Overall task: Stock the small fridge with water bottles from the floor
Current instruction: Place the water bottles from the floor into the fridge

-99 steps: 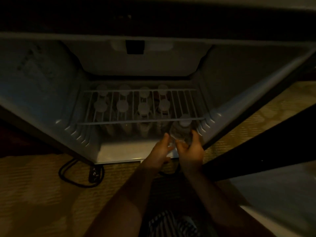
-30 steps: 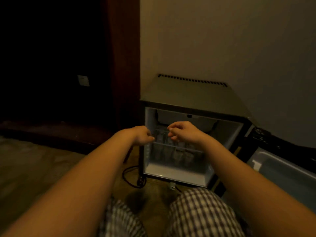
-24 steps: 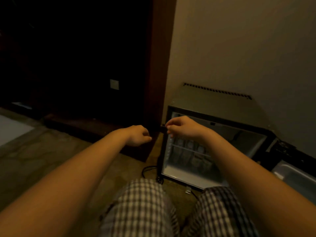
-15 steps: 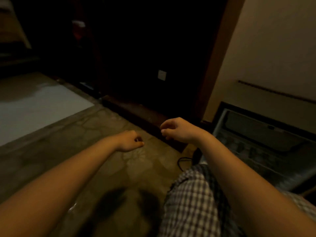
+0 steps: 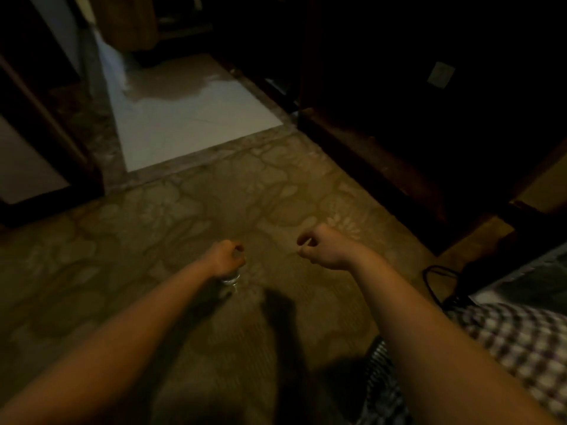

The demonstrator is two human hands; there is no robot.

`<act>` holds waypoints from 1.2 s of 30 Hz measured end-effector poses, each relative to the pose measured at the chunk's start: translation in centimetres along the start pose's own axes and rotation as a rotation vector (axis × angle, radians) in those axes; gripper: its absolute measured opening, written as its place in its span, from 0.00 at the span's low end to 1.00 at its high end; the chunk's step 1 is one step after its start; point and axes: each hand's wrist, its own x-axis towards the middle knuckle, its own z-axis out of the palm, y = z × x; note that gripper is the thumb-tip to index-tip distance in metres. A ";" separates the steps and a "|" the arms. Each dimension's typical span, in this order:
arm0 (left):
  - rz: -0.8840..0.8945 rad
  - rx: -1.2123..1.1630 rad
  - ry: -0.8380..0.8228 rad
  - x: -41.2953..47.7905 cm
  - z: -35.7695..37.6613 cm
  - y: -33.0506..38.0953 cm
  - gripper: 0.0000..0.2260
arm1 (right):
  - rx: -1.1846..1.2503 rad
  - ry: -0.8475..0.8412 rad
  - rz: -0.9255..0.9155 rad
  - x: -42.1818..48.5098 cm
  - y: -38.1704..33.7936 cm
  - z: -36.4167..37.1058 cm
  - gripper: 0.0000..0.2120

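Plastic glint just under the left hand (image 5: 225, 258): that's the water bottle (image 5: 230, 280), standing on the carpet (image 5: 171, 216), only its shoulder showing. Left hand's fingers are curled down over the cap end, gripping from above. Right hand (image 5: 324, 247) hangs beside it, apart, loosely curled and empty. Handling guess: if full, it's a bit heavy for a cap-only grip; thin walls will dent if squeezed and may be slick. Better to take the neck or wrap the body, with the right hand under the base for the carry. Too dim and blurry to confirm fill level or cap. Outward: black cable (image 5: 437, 282) on the floor to the right, checked shorts (image 5: 497, 342), and what looks like a pale sliver of the fridge (image 5: 521, 282) at the right edge, well apart from the bottle. Pale tile (image 5: 190, 118) lies beyond the carpet.
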 end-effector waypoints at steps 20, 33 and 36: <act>-0.342 -0.049 0.192 5.8 4.1 -5.8 0.20 | 0.276 -0.094 0.156 7.1 3.4 6.6 0.13; 0.062 -0.236 0.261 0.4 3.0 -1.9 0.08 | 0.156 -0.008 0.196 4.3 1.9 6.3 0.25; 0.200 -0.177 0.295 -1.9 1.7 0.7 0.10 | 0.086 0.029 0.158 2.9 1.4 5.5 0.31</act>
